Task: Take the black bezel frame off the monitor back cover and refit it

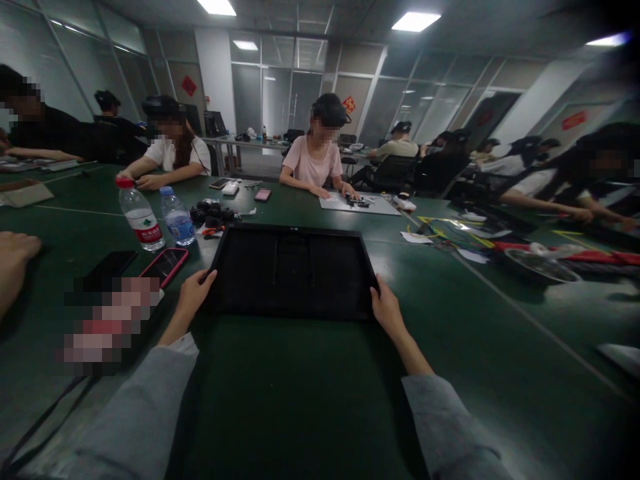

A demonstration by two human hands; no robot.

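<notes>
In the head view, a wide black monitor frame (293, 280) lies on or just above the green table, a small pale mark on its far edge. Two thin upright lines show on its dark inner face; whether this is a screen or a hollow back I cannot tell. My left hand (196, 293) grips its left side, thumb on the rim. On the opposite side, my right hand (387, 305) closes around the right edge, thumb on top. The undersides of my fingers are hidden.
Left of the frame stand a red-capped bottle (140, 217) and a blue-capped bottle (178, 219), near a pink-edged phone (165, 267). Another person's hand (19, 257) rests at the far left. Cables (455, 230) and a round dish (543, 265) lie right. A co-worker (315, 160) sits opposite.
</notes>
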